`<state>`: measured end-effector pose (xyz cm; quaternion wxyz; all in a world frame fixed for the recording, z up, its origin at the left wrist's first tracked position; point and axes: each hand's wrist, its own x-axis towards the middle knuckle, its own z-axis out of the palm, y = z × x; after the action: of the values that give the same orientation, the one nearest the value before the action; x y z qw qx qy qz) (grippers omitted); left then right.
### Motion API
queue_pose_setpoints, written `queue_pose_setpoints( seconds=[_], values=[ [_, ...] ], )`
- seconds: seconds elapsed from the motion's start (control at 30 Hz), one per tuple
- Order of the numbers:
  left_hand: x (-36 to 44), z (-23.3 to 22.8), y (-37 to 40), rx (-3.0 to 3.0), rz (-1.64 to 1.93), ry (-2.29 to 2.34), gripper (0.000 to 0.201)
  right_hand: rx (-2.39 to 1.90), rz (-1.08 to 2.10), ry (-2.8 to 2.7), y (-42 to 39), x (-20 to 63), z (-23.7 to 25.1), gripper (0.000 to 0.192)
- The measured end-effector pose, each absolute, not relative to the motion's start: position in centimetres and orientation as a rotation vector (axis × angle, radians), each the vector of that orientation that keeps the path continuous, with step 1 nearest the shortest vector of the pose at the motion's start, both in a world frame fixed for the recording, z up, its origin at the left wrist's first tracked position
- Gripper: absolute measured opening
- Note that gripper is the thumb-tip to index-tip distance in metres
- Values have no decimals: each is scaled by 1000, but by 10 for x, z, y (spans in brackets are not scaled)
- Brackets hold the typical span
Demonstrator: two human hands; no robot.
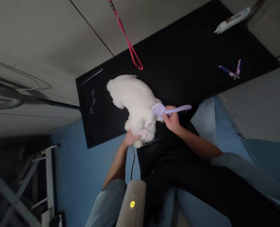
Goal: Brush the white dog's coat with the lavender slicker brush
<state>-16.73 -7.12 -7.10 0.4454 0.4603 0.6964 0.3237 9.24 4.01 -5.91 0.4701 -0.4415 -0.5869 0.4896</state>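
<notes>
Meanwhile the right hand (172, 121) closes around a lilac brush (169, 110) against the white dog (135, 101) (standing on the black table (189, 56)), the left hand (130, 138) cupping its hindquarters.

Pet grooming salon: black grooming table (189, 63), red leash loop (130, 47), nail clippers (232, 71).
</notes>
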Motion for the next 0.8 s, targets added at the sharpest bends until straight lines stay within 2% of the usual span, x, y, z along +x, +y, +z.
queue_pose_setpoints(
  seconds=[0.07, 0.2, 0.37, 0.53, 0.7, 0.8],
  values=[
    [-167, -71, -71, 1132, 815, 1745, 67, -1015, 1238, -1502, 38, 92, -58, 32],
    [-164, -72, -72, 1082, 866, 1710, 70, -1002, 1591, -1710, 27, 90, -60, 30],
    [-162, -74, -72, 1083, 861, 1691, 76, -1147, 1395, -1538, 21, 91, -61, 37],
    [-163, -73, -72, 1095, 836, 1689, 74, -1133, 1666, -1642, 8, 98, -73, 35],
    [-165, -71, -71, 1182, 774, 1716, 63, -1363, 1459, -1435, 17, 122, -83, 35],
    [-165, -71, -70, 1168, 760, 1698, 67, -1280, 1585, -1490, 11, 116, -75, 35]
  ],
)
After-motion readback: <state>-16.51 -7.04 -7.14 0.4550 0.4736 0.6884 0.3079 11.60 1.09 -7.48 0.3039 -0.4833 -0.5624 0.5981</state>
